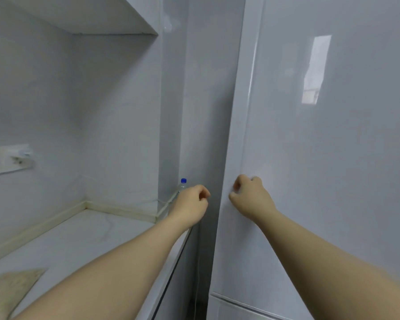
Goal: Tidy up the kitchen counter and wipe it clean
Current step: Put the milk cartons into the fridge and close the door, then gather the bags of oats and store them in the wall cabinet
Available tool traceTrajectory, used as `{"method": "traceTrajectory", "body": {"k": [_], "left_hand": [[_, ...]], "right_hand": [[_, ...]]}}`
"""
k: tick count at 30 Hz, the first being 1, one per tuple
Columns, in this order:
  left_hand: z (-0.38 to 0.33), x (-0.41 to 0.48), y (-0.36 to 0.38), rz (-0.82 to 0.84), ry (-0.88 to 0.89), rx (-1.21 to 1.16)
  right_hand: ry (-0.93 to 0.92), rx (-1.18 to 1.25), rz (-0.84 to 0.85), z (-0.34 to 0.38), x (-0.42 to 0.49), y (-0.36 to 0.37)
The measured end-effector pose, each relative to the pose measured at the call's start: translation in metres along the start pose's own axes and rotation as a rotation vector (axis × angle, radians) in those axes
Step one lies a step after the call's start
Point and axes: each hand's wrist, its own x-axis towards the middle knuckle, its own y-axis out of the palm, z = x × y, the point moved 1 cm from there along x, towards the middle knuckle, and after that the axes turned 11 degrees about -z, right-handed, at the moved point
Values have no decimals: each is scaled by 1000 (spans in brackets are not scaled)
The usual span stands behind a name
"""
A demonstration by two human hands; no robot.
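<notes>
Tall white door (333,158): a glossy panel that fills the view ahead of and beyond the right hand. It looks like a fridge or cupboard front.
Bench (90,239): a pale marbled top that runs under and to the left of the left forearm. The stretch in view carries little, so tidying looks largely done.
Beige cloth (14,287): lies flat on the bench, well back from both hands near the left elbow. Nobody holds it, so I judge the wiping has yet to start or to resume.
Right hand (249,196): fingers curled against the door's left edge. The blur hides whether they actually grip it.
Left hand (191,204): raised just left of the right hand, fingers curled in with nothing in them.
Bottle (182,184): clear with a blue cap, upright just behind the left hand at the bench's far corner. It is probably still to be put away.
</notes>
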Motion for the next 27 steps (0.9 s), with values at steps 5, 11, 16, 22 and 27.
{"method": "traceTrajectory", "body": {"k": [5,11,16,22,27], "left_hand": [[5,-9,-7,-104,-95,68],[27,-51,-28,-238,-224,176],[50,-103,-69,-353,-381,288],[53,-178,-129,-562,-527,391],[47,-264,-186,-698,-636,500]], "right_hand": [[-132,111,140,11,-2,12],[-235,275,367,26,-24,47],[-360,390,567,50,-61,74],[-516,510,719,105,-127,77],[-694,587,851,154,-208,54]]}}
